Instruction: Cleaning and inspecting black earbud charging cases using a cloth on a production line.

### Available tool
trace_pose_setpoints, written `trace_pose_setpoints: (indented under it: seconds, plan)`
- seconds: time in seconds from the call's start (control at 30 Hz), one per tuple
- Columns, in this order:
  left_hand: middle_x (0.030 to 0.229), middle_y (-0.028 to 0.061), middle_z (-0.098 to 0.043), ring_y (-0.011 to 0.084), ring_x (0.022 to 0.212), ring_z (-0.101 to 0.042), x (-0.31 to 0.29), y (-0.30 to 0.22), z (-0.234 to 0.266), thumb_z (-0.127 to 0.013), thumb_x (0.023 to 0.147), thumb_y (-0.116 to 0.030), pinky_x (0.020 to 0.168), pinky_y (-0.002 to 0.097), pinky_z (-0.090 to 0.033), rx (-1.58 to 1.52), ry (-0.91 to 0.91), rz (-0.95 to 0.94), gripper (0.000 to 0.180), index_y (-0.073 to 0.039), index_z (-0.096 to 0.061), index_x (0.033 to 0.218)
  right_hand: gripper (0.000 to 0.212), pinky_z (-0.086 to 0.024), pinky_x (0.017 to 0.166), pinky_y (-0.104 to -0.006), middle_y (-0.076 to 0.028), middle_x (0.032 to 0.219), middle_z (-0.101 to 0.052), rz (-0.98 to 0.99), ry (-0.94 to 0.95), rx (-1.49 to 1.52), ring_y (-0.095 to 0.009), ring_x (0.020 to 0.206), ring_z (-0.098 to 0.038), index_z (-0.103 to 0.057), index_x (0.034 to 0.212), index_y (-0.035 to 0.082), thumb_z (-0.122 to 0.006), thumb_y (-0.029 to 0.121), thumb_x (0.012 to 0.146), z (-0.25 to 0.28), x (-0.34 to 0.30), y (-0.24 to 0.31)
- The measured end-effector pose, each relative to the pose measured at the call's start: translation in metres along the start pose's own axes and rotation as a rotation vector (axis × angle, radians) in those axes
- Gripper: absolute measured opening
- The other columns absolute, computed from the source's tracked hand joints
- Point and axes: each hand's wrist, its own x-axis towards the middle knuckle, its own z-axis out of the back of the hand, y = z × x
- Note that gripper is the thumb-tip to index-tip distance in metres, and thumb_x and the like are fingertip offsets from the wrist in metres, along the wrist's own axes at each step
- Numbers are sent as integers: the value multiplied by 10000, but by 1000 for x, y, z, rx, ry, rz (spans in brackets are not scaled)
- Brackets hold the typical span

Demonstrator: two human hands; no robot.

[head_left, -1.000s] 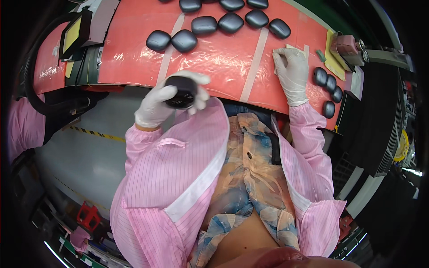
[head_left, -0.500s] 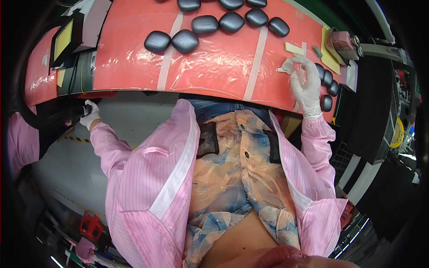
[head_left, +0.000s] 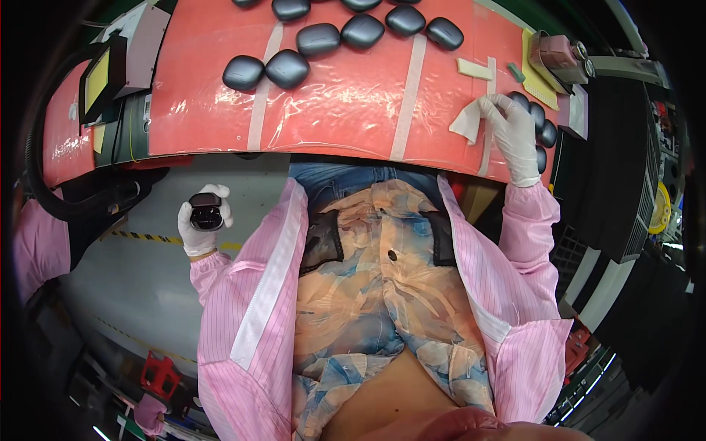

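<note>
- The left hand (head_left: 204, 224), in a white glove, has come back up beside the table edge since half a second ago and now grips a small dark case (head_left: 206, 212), rounded and open, above the grey floor.
- The right hand (head_left: 510, 126), also gloved, stays on the red table (head_left: 338, 103), fingers pinching a white wipe (head_left: 468, 121).
- Glossy film and pale tape strips cover the table.
- Smooth dark pebble-shaped cases (head_left: 318, 38) lie farther off; some are cut by the top edge, others half hidden behind the right hand.
</note>
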Motion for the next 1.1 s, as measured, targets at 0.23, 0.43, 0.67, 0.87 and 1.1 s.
trace_pose_setpoints:
  seconds: [0.23, 0.43, 0.67, 0.87, 1.1]
  plan:
    - [859, 116, -612, 203, 719, -564, 80, -35, -131, -471, 859, -628, 622, 296, -429, -121, 105, -87, 815, 84, -485, 1257, 181, -455, 621, -228, -53, 860, -618, 75, -193, -191, -70, 718, -538, -611, 966, -17, -631, 152, 906, -9, -26, -2]
    - [988, 121, -666, 179, 875, -652, 135, -25, -213, -456, 940, -458, 766, 272, -505, -73, 271, 34, 610, 53, -505, 1268, 127, -457, 701, -260, -51, 931, -649, 223, -237, -270, -128, 814, -588, -633, 929, 3, -684, 79, 842, -13, -36, -25]
    - [973, 121, -669, 181, 873, -652, 146, -20, -228, -430, 957, -437, 782, 286, -512, -41, 262, 37, 569, 45, -546, 1236, 78, -470, 667, -254, -63, 792, -638, 155, 285, -92, -134, 722, -586, -644, 898, -27, -660, 2, 827, 48, -29, 46]
    - [973, 127, -667, 185, 872, -653, 146, -16, -231, -429, 963, -410, 788, 291, -514, -57, 206, 55, 546, 51, -552, 1227, 81, -458, 626, -325, -109, 731, -609, 440, 369, -353, -242, 665, -572, -643, 874, -13, -662, 35, 812, 22, 5, 38]
    - [1013, 135, -664, 186, 870, -648, 153, -1, -237, -447, 963, -393, 776, 303, -522, -80, 332, 97, 529, 42, -523, 1254, 85, -463, 678, -310, -94, 772, -611, 332, 239, 50, -235, 747, -576, -640, 905, 7, -643, 37, 826, 15, -4, 42]
